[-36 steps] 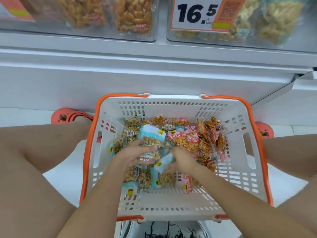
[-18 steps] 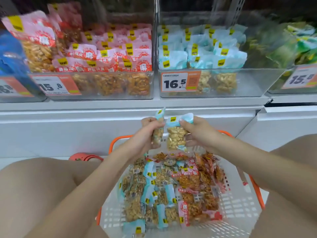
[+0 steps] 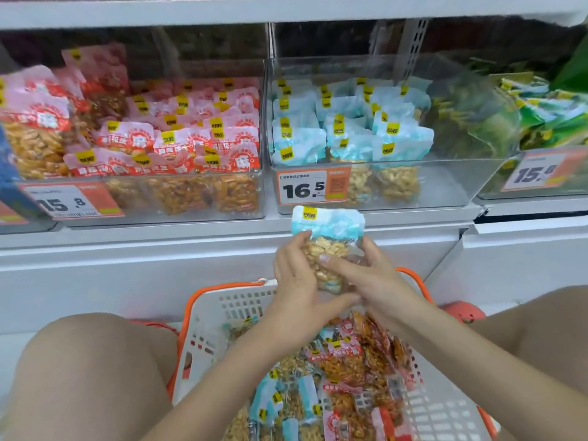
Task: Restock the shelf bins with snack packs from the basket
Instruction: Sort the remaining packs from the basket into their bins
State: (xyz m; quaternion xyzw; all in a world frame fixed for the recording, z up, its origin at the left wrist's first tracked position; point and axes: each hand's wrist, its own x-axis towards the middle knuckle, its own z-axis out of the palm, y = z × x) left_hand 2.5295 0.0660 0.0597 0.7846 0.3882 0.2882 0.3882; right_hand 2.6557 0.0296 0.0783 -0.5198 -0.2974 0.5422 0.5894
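My left hand (image 3: 294, 275) and right hand (image 3: 369, 275) clasp a pale-blue clear-windowed peanut pack (image 3: 327, 240); I should lift it upright toward twelve o'clock into the matching clear plastic bin (image 3: 445, 186).

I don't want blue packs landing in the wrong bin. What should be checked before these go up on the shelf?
1. Grip: left hand and right hand both hold the blue packs: ok.
2. Matching bin: the bin tagged 16.5 holds blue packs: ok.
3. Room there: right part looks bare: ok.
4. Number of packs held: cannot tell.
5. Path up: nothing between: ok.
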